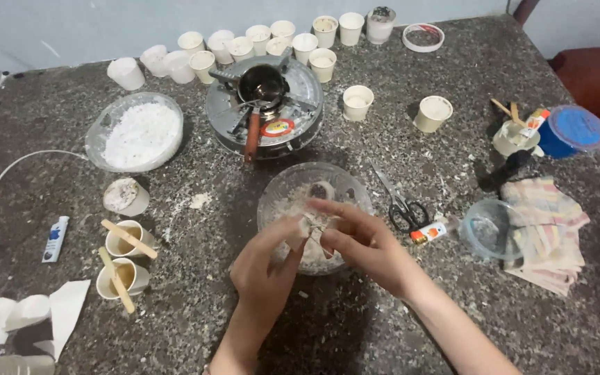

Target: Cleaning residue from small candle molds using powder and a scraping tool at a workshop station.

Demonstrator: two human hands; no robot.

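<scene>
Both hands meet over a clear glass bowl [280, 193] of pale crumbly material in the middle of the dark speckled table. My left hand [264, 264] and my right hand [361, 239] pinch a small whitish crumpled piece [312, 230] between their fingertips, just above the bowl's near rim. Whether it is paper or a cup fragment I cannot tell. A small cup lies inside the bowl at its far side [322, 189].
A camping stove [265, 114] with a small dark pot stands behind the bowl. Several paper cups [272, 38] line the far edge. A bowl of white powder [140, 132] sits left, scissors [403, 205] and a folded cloth [546, 232] right, two cups with wooden sticks [125, 260] near left.
</scene>
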